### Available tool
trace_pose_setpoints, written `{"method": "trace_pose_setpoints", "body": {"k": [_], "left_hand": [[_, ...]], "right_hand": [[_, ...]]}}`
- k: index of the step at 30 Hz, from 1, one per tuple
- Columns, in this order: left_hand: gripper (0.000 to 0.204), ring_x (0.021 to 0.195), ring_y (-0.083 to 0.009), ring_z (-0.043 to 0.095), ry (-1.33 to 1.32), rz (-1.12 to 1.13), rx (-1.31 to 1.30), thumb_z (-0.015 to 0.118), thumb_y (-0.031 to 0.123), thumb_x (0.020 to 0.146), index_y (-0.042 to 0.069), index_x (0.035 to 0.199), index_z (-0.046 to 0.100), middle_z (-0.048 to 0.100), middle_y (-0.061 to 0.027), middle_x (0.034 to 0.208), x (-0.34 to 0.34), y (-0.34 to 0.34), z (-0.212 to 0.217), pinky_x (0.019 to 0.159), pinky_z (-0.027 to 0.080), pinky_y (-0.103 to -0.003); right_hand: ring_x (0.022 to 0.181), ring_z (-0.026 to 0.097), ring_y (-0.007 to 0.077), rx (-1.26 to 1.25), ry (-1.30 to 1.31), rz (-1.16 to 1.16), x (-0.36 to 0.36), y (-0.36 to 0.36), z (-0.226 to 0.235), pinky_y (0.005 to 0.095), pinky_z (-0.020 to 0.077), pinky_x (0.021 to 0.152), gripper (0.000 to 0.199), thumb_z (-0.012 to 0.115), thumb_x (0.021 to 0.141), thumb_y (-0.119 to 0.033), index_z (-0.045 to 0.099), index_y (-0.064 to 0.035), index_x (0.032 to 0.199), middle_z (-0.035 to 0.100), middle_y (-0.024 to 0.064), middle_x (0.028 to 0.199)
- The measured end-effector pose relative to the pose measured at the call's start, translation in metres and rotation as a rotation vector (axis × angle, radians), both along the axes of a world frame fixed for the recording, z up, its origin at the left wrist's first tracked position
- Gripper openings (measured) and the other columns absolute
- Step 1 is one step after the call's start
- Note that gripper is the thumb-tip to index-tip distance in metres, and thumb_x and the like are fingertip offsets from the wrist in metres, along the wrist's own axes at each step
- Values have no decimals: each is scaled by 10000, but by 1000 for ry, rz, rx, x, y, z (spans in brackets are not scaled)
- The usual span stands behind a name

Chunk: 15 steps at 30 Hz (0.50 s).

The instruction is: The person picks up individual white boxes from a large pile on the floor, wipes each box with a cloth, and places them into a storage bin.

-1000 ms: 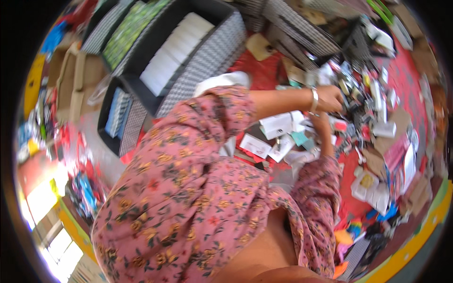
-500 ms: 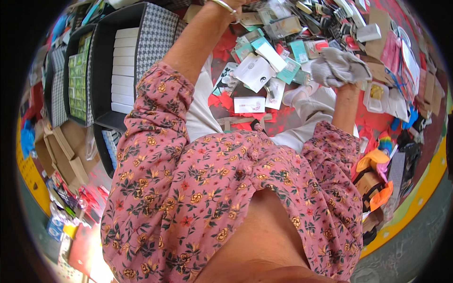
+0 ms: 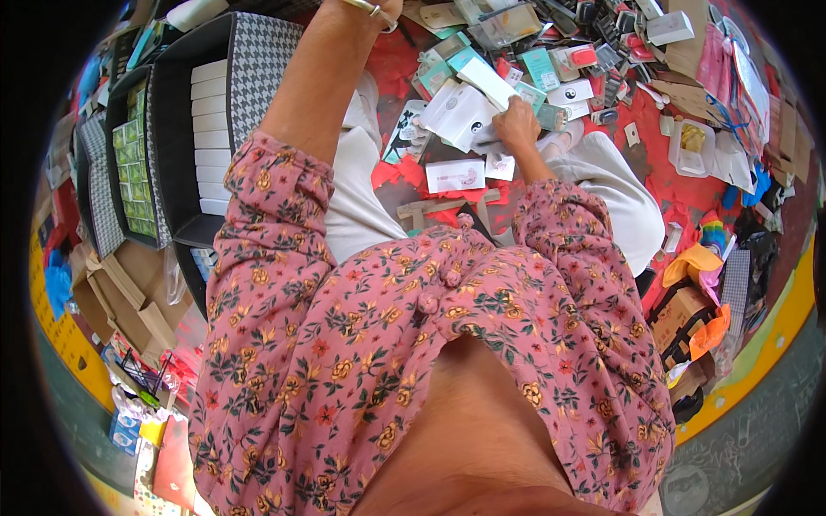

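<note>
Right fingers moved inward, near white box.

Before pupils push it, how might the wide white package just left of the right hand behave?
The wide white package is probably fairly stiff, given its straight edges. Looking flat and rectangular, it would likely slide rather than roll. Other packages crowd around it, so pushing may shift them too.

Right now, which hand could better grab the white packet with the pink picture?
Probably the right hand: it's nearer the white packet, while the left hand is up at the view's top edge.
</note>
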<state>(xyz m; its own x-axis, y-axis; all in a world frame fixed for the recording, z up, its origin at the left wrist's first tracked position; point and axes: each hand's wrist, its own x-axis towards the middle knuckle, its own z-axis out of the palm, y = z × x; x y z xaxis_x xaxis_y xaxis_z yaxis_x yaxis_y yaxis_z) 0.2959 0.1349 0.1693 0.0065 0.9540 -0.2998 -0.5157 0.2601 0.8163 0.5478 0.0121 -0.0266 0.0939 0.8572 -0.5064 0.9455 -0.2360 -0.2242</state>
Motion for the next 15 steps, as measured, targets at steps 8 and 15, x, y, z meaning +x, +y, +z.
{"method": "trace_pose_setpoints", "body": {"k": [8,15], "left_hand": [[267,774,-173,562,21,-54,-45,518,68,780,36,1042,477,552,-67,887,0,-12,15,671,458,-276],[240,753,-181,561,13,-79,-64,507,59,784,32,1020,477,550,-74,874,7,-8,14,651,462,-285]], "right_hand": [[840,591,362,61,-209,361,-6,37,-44,443,468,726,472,632,676,-202,443,-14,1066,566,209,955],[749,622,256,-178,118,166,38,111,-20,346,488,676,526,667,585,-358,619,41,924,626,196,846]]}}
